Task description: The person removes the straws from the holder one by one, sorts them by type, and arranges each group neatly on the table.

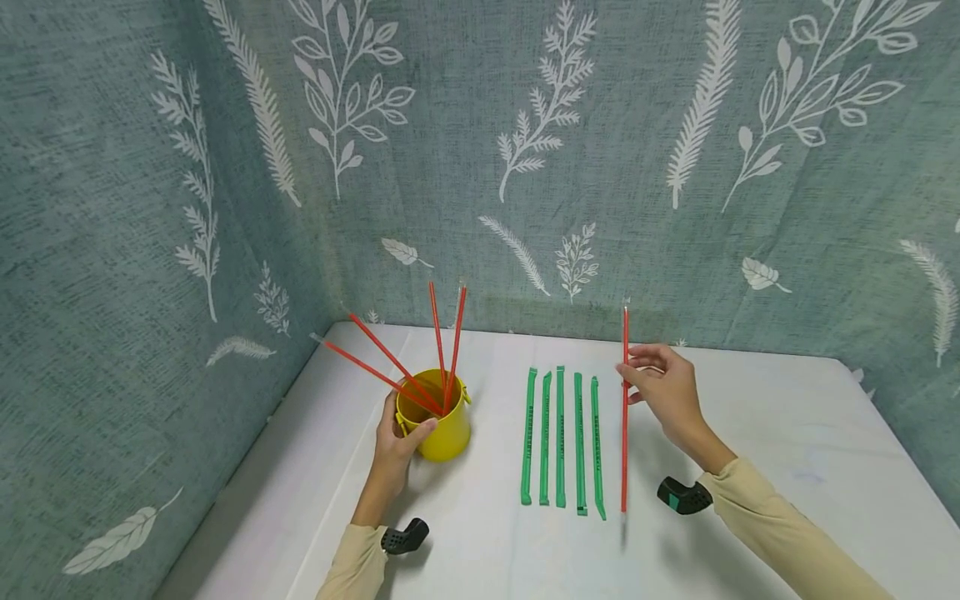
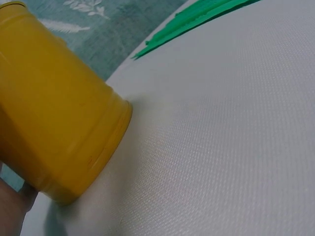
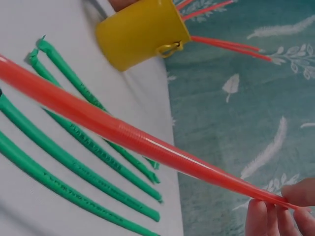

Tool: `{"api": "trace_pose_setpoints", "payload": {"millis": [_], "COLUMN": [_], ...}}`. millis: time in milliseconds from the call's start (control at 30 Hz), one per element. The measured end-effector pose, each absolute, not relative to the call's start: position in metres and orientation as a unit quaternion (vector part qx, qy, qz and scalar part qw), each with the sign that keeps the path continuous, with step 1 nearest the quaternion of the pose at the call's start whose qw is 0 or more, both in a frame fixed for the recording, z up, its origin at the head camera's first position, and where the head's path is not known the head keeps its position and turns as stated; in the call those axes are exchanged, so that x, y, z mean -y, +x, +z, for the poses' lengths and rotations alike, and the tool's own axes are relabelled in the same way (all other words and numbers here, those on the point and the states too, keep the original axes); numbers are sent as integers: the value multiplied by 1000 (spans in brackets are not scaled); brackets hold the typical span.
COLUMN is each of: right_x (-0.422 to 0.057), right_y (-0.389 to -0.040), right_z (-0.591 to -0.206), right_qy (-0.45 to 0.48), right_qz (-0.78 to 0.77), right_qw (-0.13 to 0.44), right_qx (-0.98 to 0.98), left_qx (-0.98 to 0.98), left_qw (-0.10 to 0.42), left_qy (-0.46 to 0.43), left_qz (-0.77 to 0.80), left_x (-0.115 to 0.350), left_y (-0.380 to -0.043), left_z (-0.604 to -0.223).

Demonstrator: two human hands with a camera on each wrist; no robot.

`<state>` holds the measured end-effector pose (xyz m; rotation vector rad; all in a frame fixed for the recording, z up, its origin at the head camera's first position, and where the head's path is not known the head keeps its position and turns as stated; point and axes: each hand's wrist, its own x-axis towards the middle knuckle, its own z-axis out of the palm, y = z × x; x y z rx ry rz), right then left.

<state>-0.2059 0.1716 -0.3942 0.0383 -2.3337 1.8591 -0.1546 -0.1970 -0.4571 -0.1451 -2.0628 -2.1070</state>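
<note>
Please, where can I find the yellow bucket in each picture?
Head: yellow bucket left of centre, below the middle.
Left wrist: yellow bucket at left edge, partly cut off.
Right wrist: yellow bucket at top, slightly left of centre.
Shared landmark: green tubes.

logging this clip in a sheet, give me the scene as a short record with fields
left hand: grips the yellow bucket at its side
right hand: pinches one red straw
bucket contents: four red straws, sticking out above the rim
green packets: five, slim, side by side, between bucket and held straw
surface: white table
backdrop: teal cloth with white leaf print
</note>
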Motion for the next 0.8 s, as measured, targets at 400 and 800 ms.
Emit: {"api": "trace_pose_setpoints", "payload": {"millis": [400,800], "right_x": [-178,-181], "right_y": [-208,-210], "right_z": [-414,-443], "right_qy": [-27,-34], "right_qz": [577,545], "right_qw": [25,10], "right_qx": [816,838], "left_qx": [712,705], "left_qw": [90,97], "left_qy": [-40,-49], "left_qz": [-696,-700], "left_x": [195,194], "left_y": [-151,-151], "left_z": [-452,-451]}}
